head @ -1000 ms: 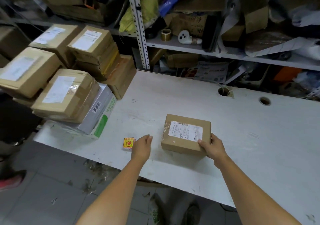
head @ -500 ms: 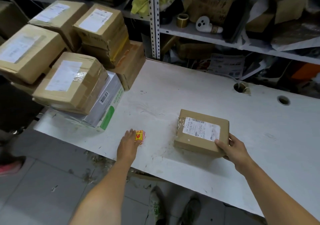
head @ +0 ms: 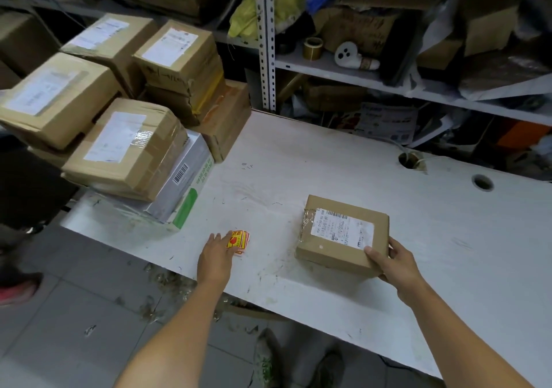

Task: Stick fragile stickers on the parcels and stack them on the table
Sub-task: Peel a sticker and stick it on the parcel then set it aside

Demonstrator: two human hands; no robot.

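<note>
The parcel [head: 343, 235] is plain brown cardboard with a white label printed in black. Left of it, the stickers [head: 239, 241] are yellow and red on the scuffed white table [head: 298, 163]. Further left, a white box [head: 191, 184] carries a green stripe and a black barcode.

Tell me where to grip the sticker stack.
Likely its fanned right edge. The sticker stack lies flat on the table, too thin for a side grip, and the left hand covers its left part; come from above, thumb lifting that edge.
</note>
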